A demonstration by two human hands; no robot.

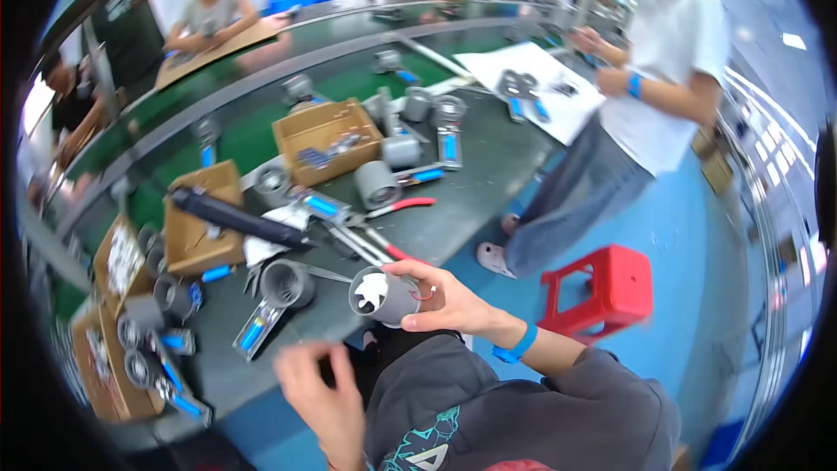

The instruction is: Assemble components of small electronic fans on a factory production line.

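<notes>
My right hand (446, 298) is closed around a grey cylindrical housing (401, 299) near the table's front edge. The housing's open end faces left, and a white piece (372, 293) shows inside it. A thin red wire (425, 294) shows at the housing's side by my fingers. Lower and to the left, my left hand (321, 392) is raised, slightly blurred, with loosely curled fingers apart and nothing visible in them. Nearest to it on the table lies another grey cylinder (286, 284) joined to a metal bracket with a blue part (253, 331).
Red-handled pliers (397, 208), a black power tool (235, 216) and several grey assemblies lie on the dark green table (471, 201). Cardboard boxes (301, 133) hold small parts. A person (667, 78) stands at the right, near a red stool (602, 292). Others sit across the bench.
</notes>
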